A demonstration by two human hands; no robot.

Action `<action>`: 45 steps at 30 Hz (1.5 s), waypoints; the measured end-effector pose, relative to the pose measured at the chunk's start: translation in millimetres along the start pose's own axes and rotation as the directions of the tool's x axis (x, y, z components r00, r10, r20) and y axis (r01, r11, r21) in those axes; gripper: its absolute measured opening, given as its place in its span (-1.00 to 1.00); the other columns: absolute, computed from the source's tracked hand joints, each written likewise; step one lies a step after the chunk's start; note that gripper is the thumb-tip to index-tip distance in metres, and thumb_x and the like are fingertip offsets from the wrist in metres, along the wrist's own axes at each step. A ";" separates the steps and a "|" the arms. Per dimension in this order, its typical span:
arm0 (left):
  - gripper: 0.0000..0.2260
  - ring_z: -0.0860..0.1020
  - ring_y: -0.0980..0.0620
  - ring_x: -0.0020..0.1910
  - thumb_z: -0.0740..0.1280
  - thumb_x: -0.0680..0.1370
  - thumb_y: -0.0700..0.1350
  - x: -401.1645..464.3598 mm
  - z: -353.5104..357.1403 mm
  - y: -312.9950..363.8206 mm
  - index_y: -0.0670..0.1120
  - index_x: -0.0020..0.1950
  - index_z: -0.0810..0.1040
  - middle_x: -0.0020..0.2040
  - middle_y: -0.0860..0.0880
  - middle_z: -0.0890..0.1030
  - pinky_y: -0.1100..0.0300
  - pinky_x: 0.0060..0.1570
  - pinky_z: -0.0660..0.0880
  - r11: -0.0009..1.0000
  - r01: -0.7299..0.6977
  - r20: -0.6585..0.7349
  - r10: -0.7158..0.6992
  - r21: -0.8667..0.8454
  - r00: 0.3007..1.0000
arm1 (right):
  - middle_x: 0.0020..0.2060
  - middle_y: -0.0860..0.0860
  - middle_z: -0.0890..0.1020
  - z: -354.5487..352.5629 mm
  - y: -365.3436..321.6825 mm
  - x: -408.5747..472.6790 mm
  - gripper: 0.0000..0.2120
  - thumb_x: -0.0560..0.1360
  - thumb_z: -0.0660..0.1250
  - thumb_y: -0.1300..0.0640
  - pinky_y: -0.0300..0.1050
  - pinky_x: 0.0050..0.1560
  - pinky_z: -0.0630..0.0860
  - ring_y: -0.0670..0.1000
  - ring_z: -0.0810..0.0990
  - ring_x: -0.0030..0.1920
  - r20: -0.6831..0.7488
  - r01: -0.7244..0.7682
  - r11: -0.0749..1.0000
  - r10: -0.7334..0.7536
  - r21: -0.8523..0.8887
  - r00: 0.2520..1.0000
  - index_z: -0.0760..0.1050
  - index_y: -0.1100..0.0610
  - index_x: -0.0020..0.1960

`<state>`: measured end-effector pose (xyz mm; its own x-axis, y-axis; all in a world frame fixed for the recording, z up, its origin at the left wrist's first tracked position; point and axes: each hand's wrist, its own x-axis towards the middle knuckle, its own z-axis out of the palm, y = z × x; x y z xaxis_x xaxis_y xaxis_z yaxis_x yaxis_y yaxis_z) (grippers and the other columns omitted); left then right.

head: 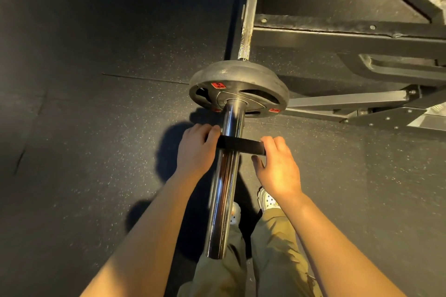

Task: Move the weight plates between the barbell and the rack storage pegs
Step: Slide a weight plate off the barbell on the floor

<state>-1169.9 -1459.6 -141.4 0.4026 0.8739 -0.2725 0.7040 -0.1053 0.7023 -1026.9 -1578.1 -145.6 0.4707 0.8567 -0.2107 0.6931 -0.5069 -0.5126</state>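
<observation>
A black weight plate (239, 84) with red labels sits on the chrome barbell sleeve (223, 190), pushed up to the collar. The sleeve points toward me, its free end near my legs. A thin black plate (243, 146), seen edge-on, is on the sleeve a short way in front of the first plate. My left hand (196, 149) grips its left edge with curled fingers. My right hand (277, 166) holds its right edge, fingers over the rim and thumb below. The barbell shaft (249, 14) runs away from me.
The black steel rack frame (337, 36) and its base bars (345, 101) lie to the right of the bar. Dark speckled rubber flooring (96, 103) spreads to the left. My shoes (268, 199) and khaki trousers are below the sleeve end.
</observation>
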 end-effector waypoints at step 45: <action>-0.71 0.43 0.05 -0.18 0.04 0.49 -0.04 -24.5 6.3 8.3 -0.13 -0.20 0.50 -0.26 0.06 0.42 0.04 0.02 0.39 0.974 0.143 -0.059 -0.155 -0.175 0.986 | 0.13 -0.07 0.55 -8.8 -62.9 1.4 -0.71 0.43 0.36 0.12 -0.11 0.04 0.38 0.04 0.51 0.14 0.220 0.211 0.971 -0.183 -0.113 0.958 0.48 -0.01 0.14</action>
<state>-1170.2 -1484.9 -133.1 0.2529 0.9062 -0.3389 0.6413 0.1053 0.7600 -1065.1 -1545.9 -106.3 0.2040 0.9345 -0.2916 0.8341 -0.3219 -0.4479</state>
